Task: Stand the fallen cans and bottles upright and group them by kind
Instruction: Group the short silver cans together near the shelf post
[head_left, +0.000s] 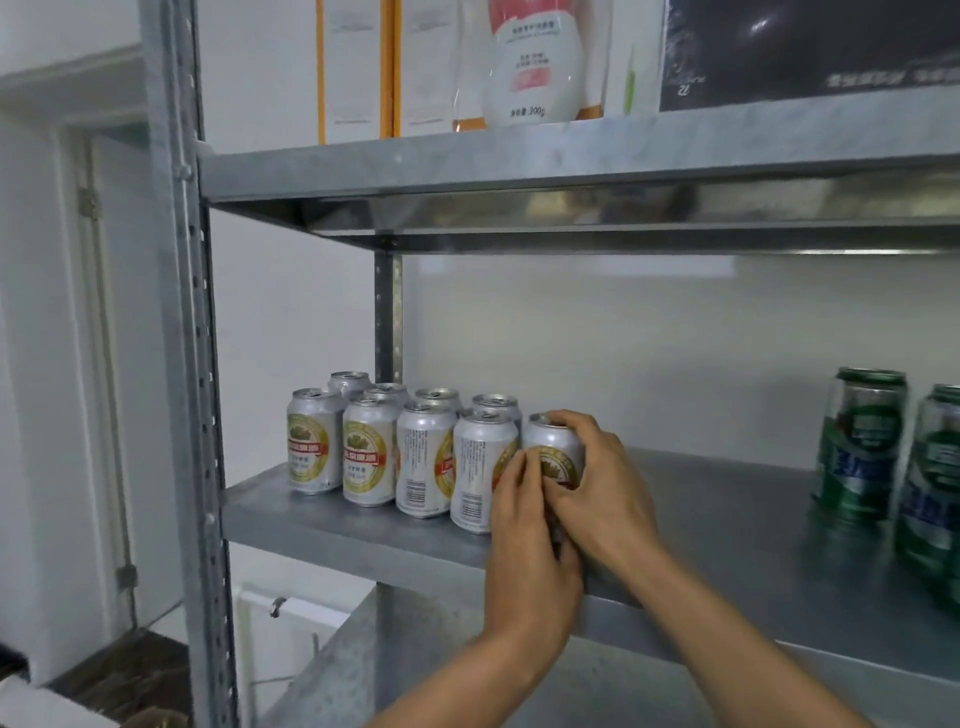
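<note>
Several silver cans with gold and red labels (370, 457) stand upright in two rows at the left end of the metal shelf (727, 519). One more silver can (558, 447) stands upright at the right end of the front row. My right hand (597, 483) curls round this can from the right and over its top. My left hand (530, 551) holds its front and lower left side. At the far right, two green cans (862, 441) stand upright, apart from the silver group.
A grey shelf post (182, 364) rises on the left. The upper shelf (571, 156) carries orange and white boxes (358, 67), a white and pink pouch (535, 62) and a dark box (810, 52). Bare shelf surface lies between the silver and green cans.
</note>
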